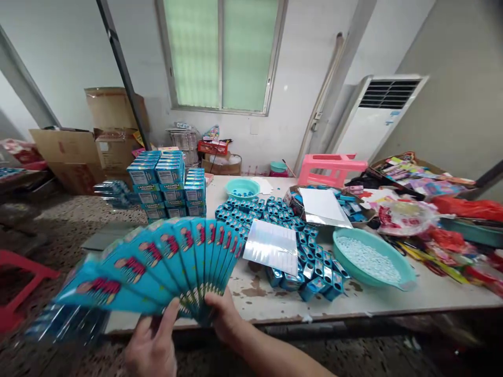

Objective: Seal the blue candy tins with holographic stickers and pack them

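The left hand and right hand, nearly closed, are pinching the fanned blue packaging near its lower edge, ideally keeping pressure even against slipping.

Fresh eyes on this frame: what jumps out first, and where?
The fan of blue packets, spread wide at lower left in the left hand and right hand. Next, the pink plastic stool farther back, right of centre, and the pale green basin holding small whitish pieces on the table, at right.
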